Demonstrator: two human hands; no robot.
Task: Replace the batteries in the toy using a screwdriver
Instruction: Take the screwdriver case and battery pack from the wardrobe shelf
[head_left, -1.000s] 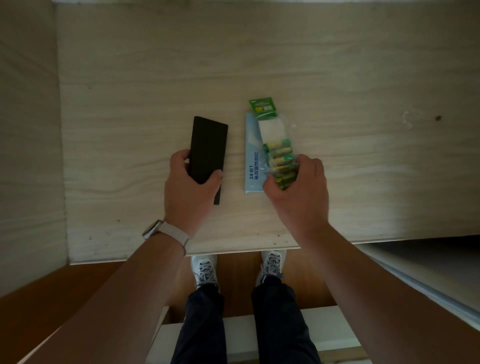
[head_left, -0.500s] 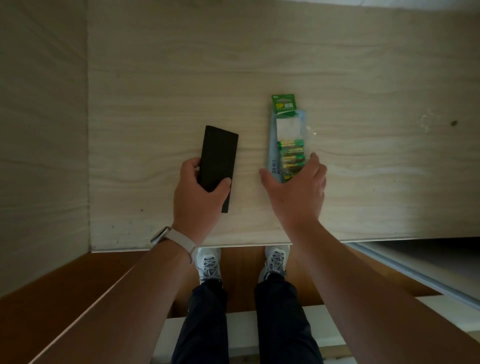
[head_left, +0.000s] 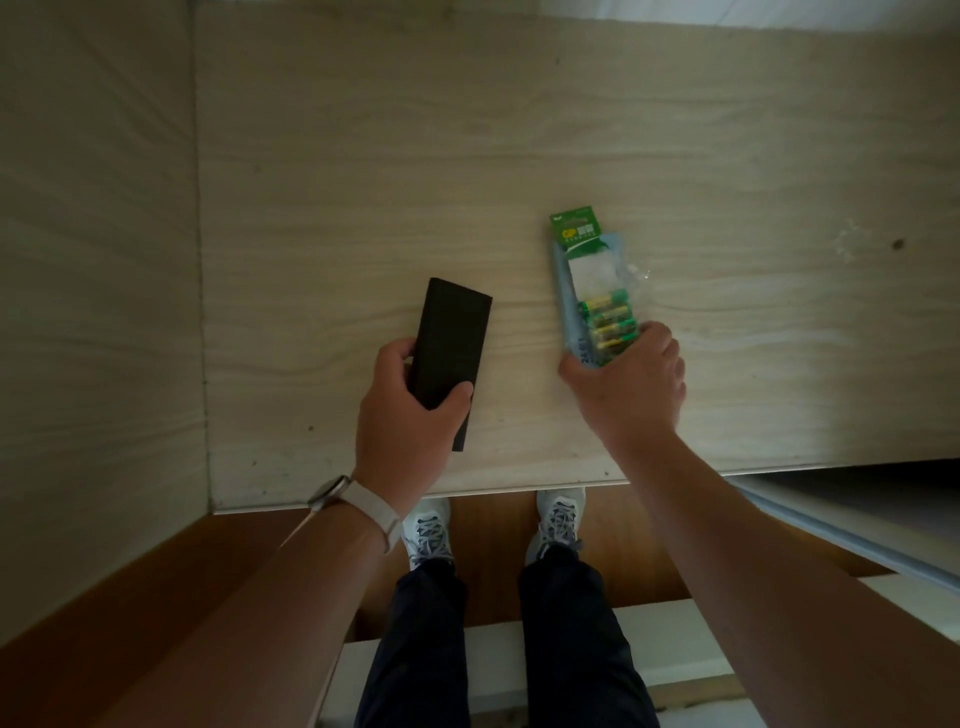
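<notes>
A flat black rectangular device lies on the pale wooden tabletop. My left hand grips its near end, thumb on top. To the right, a green pack of batteries rests on a light blue packet with printed writing. My right hand holds the near end of both, fingers over the lowest batteries. No screwdriver shows on its own; the blue packet's contents are hidden.
A wooden side wall rises at the left of the table. The table's front edge runs just behind my wrists. Below it are my legs, my shoes and a brown floor. A white ledge juts in at the right.
My head has shifted, so everything sits further right in view. My right hand slid from the pack's lower half to its near end and grips pack and blue packet together. My left hand keeps its hold.
</notes>
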